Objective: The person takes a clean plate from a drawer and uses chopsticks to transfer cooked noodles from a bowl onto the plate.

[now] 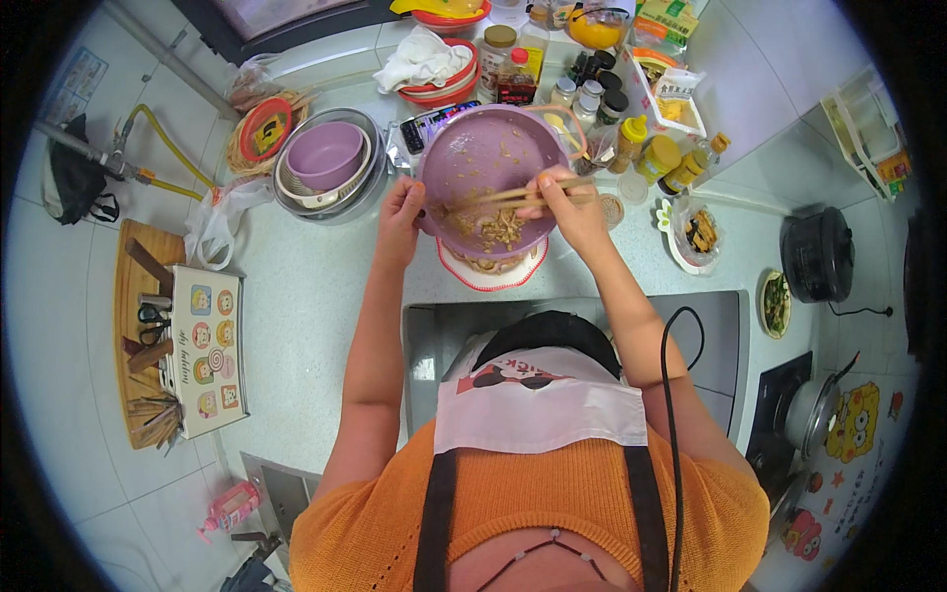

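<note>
My left hand (pixel 402 214) grips the rim of a large purple bowl (pixel 473 140), which is tilted over a white, red-edged scalloped plate (pixel 494 281). Wooden chopsticks (pixel 510 196) are held in my right hand (pixel 566 207), their tips inside the bowl. Shredded brown food (pixel 499 228) lies at the bowl's lower side, with small bits stuck to its wall. Pale food shows on the plate under the bowl, partly hidden by it. A phone (pixel 444 122) lies behind the bowl, partly covered.
Nested bowls and a colander (pixel 325 166) stand at the left, near a knife holder (pixel 203 348). Behind are stacked red bowls (pixel 444 92), jars and sauce bottles (pixel 629 144). To the right are a bagged dish (pixel 695 233), a plate of greens (pixel 775 303) and a black cooker (pixel 817 255). The sink (pixel 429 355) is in front.
</note>
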Available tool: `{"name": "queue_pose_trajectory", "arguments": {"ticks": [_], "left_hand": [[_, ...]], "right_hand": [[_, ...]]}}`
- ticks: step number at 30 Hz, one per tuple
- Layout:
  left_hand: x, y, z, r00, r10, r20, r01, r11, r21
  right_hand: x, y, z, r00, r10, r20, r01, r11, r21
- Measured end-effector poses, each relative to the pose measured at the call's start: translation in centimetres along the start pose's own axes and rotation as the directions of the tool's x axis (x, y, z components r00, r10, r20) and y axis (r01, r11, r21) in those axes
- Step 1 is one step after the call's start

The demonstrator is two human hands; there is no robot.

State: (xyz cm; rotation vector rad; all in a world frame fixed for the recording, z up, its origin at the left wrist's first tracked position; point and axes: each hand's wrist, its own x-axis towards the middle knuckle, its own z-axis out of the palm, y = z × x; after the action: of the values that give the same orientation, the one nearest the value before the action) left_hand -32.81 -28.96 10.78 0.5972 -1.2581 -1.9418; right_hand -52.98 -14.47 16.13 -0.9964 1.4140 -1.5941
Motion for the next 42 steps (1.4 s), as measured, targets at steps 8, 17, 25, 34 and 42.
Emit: {"name": "queue_pose_trajectory", "arguments": {"ticks": [8, 17, 25, 34, 42], "left_hand": [[-0.3, 0.5, -1.1, 0.999, 0.005, -0.042, -0.007, 1.0, -0.026], [-0.3, 0.2, -0.9, 0.998, 0.032, -0.045, -0.033, 0.999, -0.021], [-0.6, -0.2, -1.7, 0.995, 0.046, -0.087, -0.051, 0.997, -0.052], [-1.0, 0.9, -1.2, 0.997, 0.051, -0.057, -0.054, 0.998, -0.046], [-1.5, 2.6, -0.4, 0.999, 0.039, -0.017, -0.036, 0.987, 0.159]], "right_hand": [[-0.2, -0.4, -2.3, 0.986, -0.129, -0.106, 0.136, 0.989, 0.055], [1.6, -1.3, -1.2, 0.989, -0.127, -0.075, 0.131, 0.99, 0.054], [0.4, -1.4, -1.8, 0.988, -0.104, -0.115, 0.11, 0.993, 0.045], [0.1, -0.9, -2.6, 0.964, -0.185, -0.19, 0.197, 0.979, 0.051], [0.6, -5.0, -1.8, 0.919, -0.37, -0.136, 0.353, 0.926, -0.137]]}}
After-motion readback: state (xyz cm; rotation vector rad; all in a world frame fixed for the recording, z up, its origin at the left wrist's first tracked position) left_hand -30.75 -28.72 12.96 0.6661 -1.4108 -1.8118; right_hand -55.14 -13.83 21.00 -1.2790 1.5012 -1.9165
